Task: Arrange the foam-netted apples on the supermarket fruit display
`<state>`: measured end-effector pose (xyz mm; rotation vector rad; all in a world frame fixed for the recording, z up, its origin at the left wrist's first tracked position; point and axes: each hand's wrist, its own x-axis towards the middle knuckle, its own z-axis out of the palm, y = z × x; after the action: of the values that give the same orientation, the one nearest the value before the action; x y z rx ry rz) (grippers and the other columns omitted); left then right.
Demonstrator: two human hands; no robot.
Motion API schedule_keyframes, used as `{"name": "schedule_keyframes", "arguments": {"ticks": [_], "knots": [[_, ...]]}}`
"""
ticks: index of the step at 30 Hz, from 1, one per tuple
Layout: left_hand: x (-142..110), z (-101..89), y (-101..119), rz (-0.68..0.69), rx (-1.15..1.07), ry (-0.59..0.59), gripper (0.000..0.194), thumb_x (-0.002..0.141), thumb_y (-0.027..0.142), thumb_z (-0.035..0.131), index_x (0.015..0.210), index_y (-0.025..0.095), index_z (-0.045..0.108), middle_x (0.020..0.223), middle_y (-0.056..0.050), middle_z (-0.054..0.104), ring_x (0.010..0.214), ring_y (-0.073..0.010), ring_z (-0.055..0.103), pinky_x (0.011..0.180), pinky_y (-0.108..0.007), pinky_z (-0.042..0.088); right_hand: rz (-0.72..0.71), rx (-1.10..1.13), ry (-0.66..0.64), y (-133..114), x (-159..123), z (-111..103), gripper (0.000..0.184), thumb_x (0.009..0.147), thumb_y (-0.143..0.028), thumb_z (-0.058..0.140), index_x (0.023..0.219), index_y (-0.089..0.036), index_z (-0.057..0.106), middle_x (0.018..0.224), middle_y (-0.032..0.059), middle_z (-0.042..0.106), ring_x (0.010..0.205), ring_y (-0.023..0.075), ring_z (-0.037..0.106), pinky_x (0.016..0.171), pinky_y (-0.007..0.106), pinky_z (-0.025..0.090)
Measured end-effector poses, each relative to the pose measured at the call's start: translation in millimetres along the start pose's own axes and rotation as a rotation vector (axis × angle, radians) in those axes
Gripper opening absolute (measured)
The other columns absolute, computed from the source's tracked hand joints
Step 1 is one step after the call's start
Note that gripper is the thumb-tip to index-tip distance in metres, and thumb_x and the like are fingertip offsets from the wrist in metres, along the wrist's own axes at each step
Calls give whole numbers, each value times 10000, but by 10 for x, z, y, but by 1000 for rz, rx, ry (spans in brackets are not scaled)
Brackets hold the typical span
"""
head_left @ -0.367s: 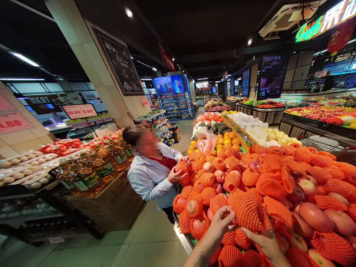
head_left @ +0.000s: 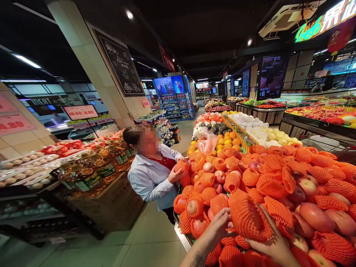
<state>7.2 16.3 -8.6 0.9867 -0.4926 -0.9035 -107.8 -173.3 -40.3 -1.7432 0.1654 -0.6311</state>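
An apple in an orange foam net (head_left: 249, 217) is held between my two hands just above the heap. My left hand (head_left: 218, 226) is closed, its fingertips on the left side of the net. Around the right side and underneath wraps my right hand (head_left: 271, 241), thumb on the near side. The net hides the fruit inside it. Beneath and around lie many more apples, some in orange nets and some bare (head_left: 314, 216).
Across the corner of the stand, a co-worker in a light blue shirt (head_left: 150, 180) holds a netted fruit (head_left: 181, 167). A clear plastic bag (head_left: 207, 142) rests on the oranges. Oil bottles (head_left: 86, 176) stand on a carton (head_left: 111, 209) at the left.
The netted apple has turned and tilted in my hands, its net opening now facing more to the right. My right hand has shifted slightly around it. The co-worker has barely moved.
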Motion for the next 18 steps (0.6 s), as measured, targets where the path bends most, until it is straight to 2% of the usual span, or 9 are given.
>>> {"name": "schedule_keyframes", "arguments": {"ticks": [2, 4, 6, 8, 9, 11, 13, 15, 18], "knots": [[21, 1, -76, 8, -12, 20, 755, 605, 614, 925, 1135, 156, 645, 1159, -134, 683, 1020, -254, 666, 901, -381, 531, -30, 21, -86, -101, -1, 5, 1013, 537, -253, 930, 1471, -340, 548, 1555, 74, 501, 1462, 354, 440, 1253, 502, 353], [40, 13, -137, 39, -59, 81, 797, 556, 579, 951, 1146, 141, 642, 1198, -162, 690, 1102, -308, 664, 953, -415, 522, -46, 129, -114, -166, 5, -1, 1114, 535, -277, 966, 1523, -379, 462, 1631, 57, 397, 1515, 324, 358, 1277, 499, 284], [47, 30, -165, 63, -124, 124, 789, 551, 574, 950, 1137, 144, 641, 1213, -164, 696, 1161, -332, 653, 1007, -440, 508, 23, 298, -49, -147, 14, -5, 957, 625, -440, 942, 1477, -360, 515, 1596, 59, 454, 1503, 311, 382, 1268, 482, 304], [46, 47, -166, 82, -150, 143, 771, 553, 573, 952, 1117, 146, 644, 1216, -163, 702, 1197, -338, 642, 1040, -447, 499, 198, 453, 4, -37, 16, 6, 718, 720, -557, 872, 1349, -307, 632, 1479, 75, 585, 1427, 318, 491, 1203, 452, 424], [45, 54, -163, 85, -153, 151, 774, 545, 571, 958, 1112, 147, 644, 1216, -161, 704, 1209, -343, 638, 1046, -451, 500, 295, 517, 32, 41, 14, 18, 634, 736, -565, 864, 1279, -296, 677, 1410, 68, 642, 1370, 317, 552, 1147, 431, 494], [45, 62, -161, 85, -163, 166, 791, 520, 576, 968, 1103, 148, 645, 1215, -161, 707, 1223, -355, 631, 1047, -462, 505, 421, 631, 66, 203, 6, 42, 578, 671, -490, 934, 1178, -307, 726, 1297, 33, 713, 1261, 305, 643, 1049, 385, 576], [47, 66, -175, 85, -180, 179, 808, 508, 594, 965, 1100, 146, 646, 1216, -160, 709, 1237, -366, 621, 1053, -470, 504, 450, 732, 54, 330, 3, 60, 554, 645, -409, 963, 1150, -342, 746, 1229, 0, 743, 1207, 281, 679, 1029, 360, 590], [47, 71, -200, 77, -207, 194, 823, 491, 612, 962, 1093, 145, 648, 1213, -156, 710, 1252, -370, 611, 1066, -466, 497, 456, 785, 10, 399, 13, 74, 483, 661, -397, 954, 1105, -355, 770, 1171, -5, 761, 1194, 276, 686, 1054, 364, 576], [43, 78, -232, 75, -248, 215, 831, 459, 630, 959, 1065, 153, 648, 1215, -142, 708, 1267, -368, 597, 1080, -446, 486, 440, 770, -55, 416, 45, 115, 409, 619, -402, 956, 991, -339, 798, 1138, 14, 767, 1219, 321, 668, 1094, 411, 549]]}}
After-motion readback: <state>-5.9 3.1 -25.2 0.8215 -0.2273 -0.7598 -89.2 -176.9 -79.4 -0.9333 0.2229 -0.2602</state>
